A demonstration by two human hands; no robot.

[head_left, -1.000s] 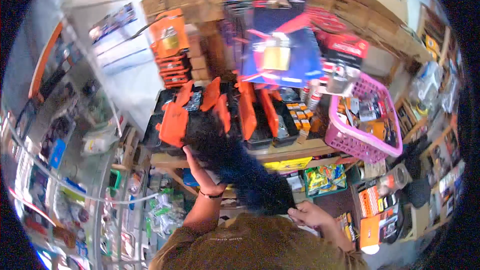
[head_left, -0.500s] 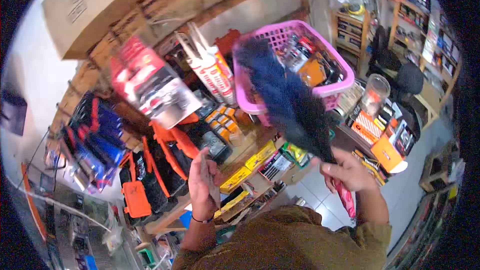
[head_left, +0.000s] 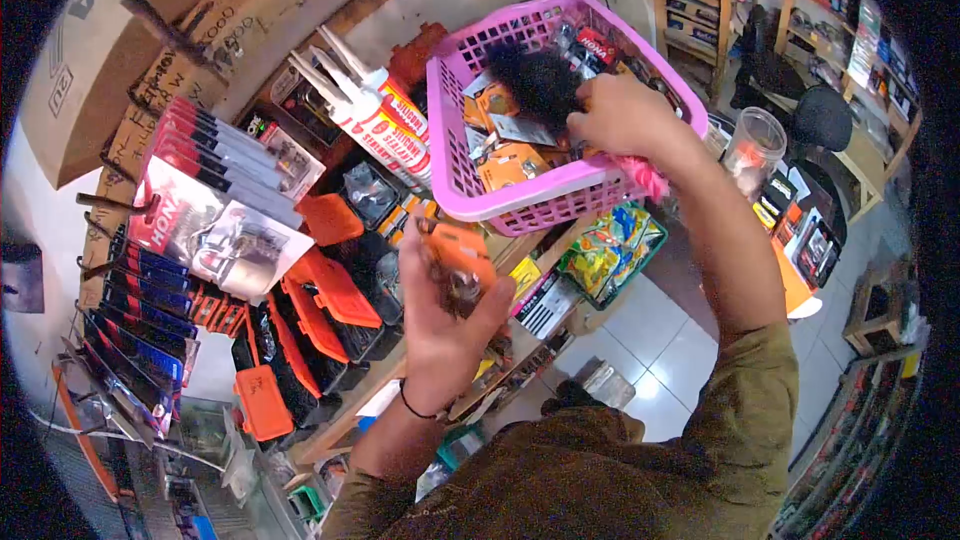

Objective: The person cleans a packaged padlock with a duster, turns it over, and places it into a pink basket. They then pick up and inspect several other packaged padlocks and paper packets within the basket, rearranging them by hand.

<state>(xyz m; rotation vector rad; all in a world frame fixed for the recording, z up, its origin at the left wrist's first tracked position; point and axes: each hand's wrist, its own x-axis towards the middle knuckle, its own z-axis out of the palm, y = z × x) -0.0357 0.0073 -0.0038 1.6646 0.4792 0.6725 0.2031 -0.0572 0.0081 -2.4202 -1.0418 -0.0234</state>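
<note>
My left hand [head_left: 435,335] is raised in front of the shelf, fingers closed around a small orange-carded pack [head_left: 460,252]. Over the pink plastic basket [head_left: 590,188], my right hand [head_left: 630,115] grips a duster [head_left: 540,85] with dark fluffy bristles. The duster's bristles lie over the packs inside the basket, and its pink end [head_left: 648,178] sticks out below my right hand. Several orange-carded packs [head_left: 515,165] and a red-labelled pack [head_left: 597,47] show in the basket. Part of its contents is hidden by the bristles and my hand.
Hanging blister packs [head_left: 215,230] fill the left, above orange cases [head_left: 265,405]. White-and-red sealant tubes [head_left: 385,125] stand left of the basket. Below it are yellow-green packets [head_left: 612,250]. A clear plastic jar [head_left: 755,140] and boxes stand at the right.
My right hand has moved up and forward, bringing the duster over the basket's contents. My left hand has turned, so the orange pack now shows. The view has shifted, and the hanging packs appear further left.
</note>
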